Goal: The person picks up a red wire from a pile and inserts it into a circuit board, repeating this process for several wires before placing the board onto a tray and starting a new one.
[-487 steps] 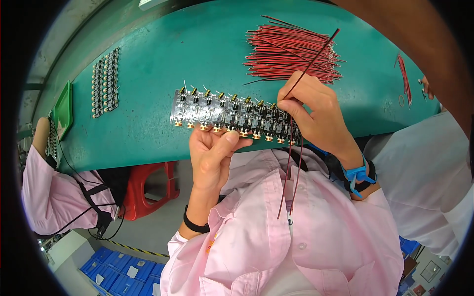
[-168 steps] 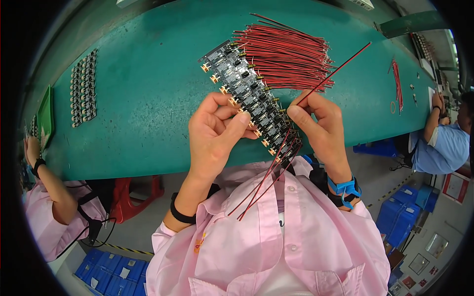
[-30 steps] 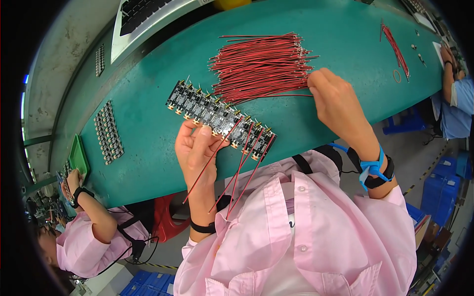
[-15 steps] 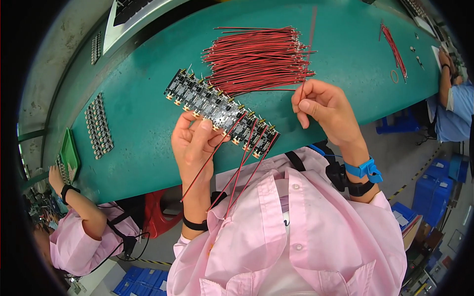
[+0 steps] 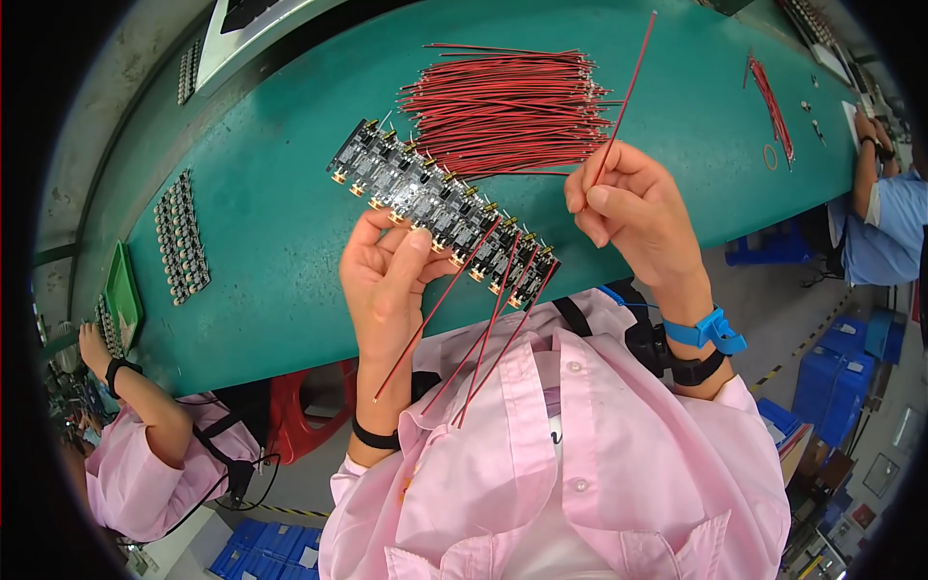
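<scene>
Black and silvery, the circuit-board strip (image 5: pixel 440 217) lies aslant in the left hand (image 5: pixel 385 275), its near edge pinched with the thumb above and the other fingers beneath, probably so the far edge, with its row of yellowish parts, is left free. Dark-red wires (image 5: pixel 437 309) run from the strip's half to the right of that thumb and hang toward the chest, perhaps to keep them off the far edge; how they are fixed cannot be told. Apart from the strip, the right hand (image 5: pixel 633 198) grips a single wire (image 5: pixel 633 77) between thumb and forefinger, its long part rising past the fingertips. Just beyond both sets of fingers lies the wire pile (image 5: pixel 503 111), mostly aligned, likely for easy picking. Well left of the left fingers, board rows (image 5: pixel 181 237) rest on the green table (image 5: pixel 280 242), seemingly out of the way.
</scene>
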Demonstrator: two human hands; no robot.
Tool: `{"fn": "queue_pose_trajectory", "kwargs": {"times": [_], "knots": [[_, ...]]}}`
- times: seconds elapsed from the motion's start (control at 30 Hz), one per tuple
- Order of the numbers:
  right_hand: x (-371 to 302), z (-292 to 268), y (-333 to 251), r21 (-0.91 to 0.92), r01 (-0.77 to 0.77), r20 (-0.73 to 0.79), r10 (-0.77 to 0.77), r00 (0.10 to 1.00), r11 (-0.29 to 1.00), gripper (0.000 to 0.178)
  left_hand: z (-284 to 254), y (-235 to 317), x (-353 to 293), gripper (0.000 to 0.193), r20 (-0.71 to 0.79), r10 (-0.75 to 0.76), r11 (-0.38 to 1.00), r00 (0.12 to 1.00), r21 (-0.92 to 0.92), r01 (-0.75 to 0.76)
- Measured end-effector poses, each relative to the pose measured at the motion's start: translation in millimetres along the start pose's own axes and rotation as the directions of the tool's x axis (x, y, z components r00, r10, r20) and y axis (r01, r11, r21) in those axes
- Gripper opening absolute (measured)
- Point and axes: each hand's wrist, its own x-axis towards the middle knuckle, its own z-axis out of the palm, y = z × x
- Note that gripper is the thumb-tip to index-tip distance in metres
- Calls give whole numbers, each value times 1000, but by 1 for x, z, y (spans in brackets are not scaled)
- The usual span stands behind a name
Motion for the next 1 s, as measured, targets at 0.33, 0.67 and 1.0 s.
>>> {"fn": "queue_pose_trajectory", "kwargs": {"times": [0.33,0.67,1.0], "knots": [[-5,-2,3,156,0,65,-11,998,988,12,-2,0,0,18,14,-3,1000,1000,-13,3],[-3,4,5,-23,29,-58,-30,998,999,11,2,-1,-1,19,21,-9,1000,1000,-11,9],[-4,-3,24,-920,185,2,-468,884,345,9,3,0,0,18,25,-5,1000,1000,3,4]]}}
